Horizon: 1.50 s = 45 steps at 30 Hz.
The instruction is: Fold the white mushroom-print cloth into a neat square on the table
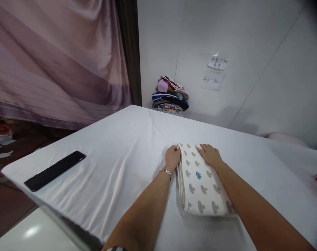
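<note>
A folded cream cloth with grey mouse-head print point(201, 181) lies near the front edge of a white-sheeted table point(116, 157), its stacked fold edges facing left. The left hand point(172, 157), fingers curled, presses against the cloth's far left corner, while the right hand point(209, 154) lies flat with fingers spread on the far end. Bare sheet stretches wide on every side, with a black remote control point(54, 170) near the left edge and a pile of folded clothes point(170, 97) at the far edge against the wall.
</note>
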Each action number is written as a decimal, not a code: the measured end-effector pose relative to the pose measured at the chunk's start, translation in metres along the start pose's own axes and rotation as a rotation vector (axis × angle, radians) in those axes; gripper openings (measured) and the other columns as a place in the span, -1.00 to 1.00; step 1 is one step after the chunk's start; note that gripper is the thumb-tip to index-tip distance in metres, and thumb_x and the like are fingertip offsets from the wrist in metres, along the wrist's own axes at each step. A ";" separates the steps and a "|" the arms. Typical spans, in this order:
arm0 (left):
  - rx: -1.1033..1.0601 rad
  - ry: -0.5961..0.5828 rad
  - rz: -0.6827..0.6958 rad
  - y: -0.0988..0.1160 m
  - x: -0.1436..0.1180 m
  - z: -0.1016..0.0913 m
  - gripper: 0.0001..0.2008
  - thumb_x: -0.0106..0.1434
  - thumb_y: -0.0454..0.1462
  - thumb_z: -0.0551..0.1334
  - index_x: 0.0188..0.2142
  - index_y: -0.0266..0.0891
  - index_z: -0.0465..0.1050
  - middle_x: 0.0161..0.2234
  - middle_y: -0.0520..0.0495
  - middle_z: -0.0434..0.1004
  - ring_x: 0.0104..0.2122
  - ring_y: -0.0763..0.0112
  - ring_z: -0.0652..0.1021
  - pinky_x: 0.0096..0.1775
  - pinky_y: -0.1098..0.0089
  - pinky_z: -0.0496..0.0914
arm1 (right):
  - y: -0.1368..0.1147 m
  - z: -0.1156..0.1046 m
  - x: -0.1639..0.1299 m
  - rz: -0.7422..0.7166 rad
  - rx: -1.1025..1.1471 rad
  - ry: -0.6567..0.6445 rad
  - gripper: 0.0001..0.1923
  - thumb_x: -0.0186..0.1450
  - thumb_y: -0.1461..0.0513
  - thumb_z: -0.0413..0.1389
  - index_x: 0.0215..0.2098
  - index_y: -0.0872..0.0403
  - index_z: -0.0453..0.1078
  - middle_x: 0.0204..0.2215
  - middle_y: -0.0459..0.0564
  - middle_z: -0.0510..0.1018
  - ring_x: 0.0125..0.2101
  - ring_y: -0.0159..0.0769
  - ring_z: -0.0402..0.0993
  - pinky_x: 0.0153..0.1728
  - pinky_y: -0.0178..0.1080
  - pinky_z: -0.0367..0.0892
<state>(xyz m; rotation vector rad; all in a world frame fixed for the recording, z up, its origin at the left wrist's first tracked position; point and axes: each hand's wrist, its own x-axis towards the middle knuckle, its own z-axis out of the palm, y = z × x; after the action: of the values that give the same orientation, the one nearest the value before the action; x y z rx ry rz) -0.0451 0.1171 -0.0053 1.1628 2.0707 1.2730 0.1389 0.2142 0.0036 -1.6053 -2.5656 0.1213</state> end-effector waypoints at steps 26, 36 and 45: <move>-0.173 0.009 -0.080 0.003 0.011 -0.001 -0.81 0.19 -0.24 0.13 -0.43 -0.26 0.47 -0.36 -0.10 0.57 -0.33 0.37 0.52 -0.21 0.39 0.34 | -0.079 0.000 -0.019 -0.231 0.112 -0.018 -0.50 0.39 0.09 -0.23 0.23 0.05 0.13 0.28 0.09 0.06 0.28 -0.06 -0.14 0.18 0.11 -0.16; -0.196 -0.097 -0.098 -0.002 0.019 -0.005 -0.81 0.14 -0.25 0.16 -0.46 -0.28 0.52 -0.43 -0.05 0.57 -0.38 0.40 0.52 -0.32 0.46 0.33 | -0.090 -0.004 -0.094 -0.269 0.302 -0.074 -0.52 0.35 0.16 -0.18 0.21 0.07 0.15 0.27 0.08 0.09 0.28 -0.16 -0.11 0.20 0.05 -0.13; -0.212 -0.164 -0.075 0.005 -0.002 -0.020 -0.56 0.07 -0.28 0.25 -0.02 -0.32 0.39 -0.21 -0.15 0.56 -0.28 0.37 0.54 -0.25 0.45 0.36 | -0.083 -0.011 -0.142 -0.207 0.361 -0.089 -0.49 0.35 0.11 -0.17 0.23 0.07 0.14 0.27 0.06 0.08 0.28 -0.16 -0.13 0.23 0.05 -0.17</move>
<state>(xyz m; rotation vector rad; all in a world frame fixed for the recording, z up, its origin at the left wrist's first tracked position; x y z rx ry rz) -0.0564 0.1059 0.0087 1.0479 1.7970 1.2812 0.1280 0.0502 0.0179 -1.2260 -2.5659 0.6094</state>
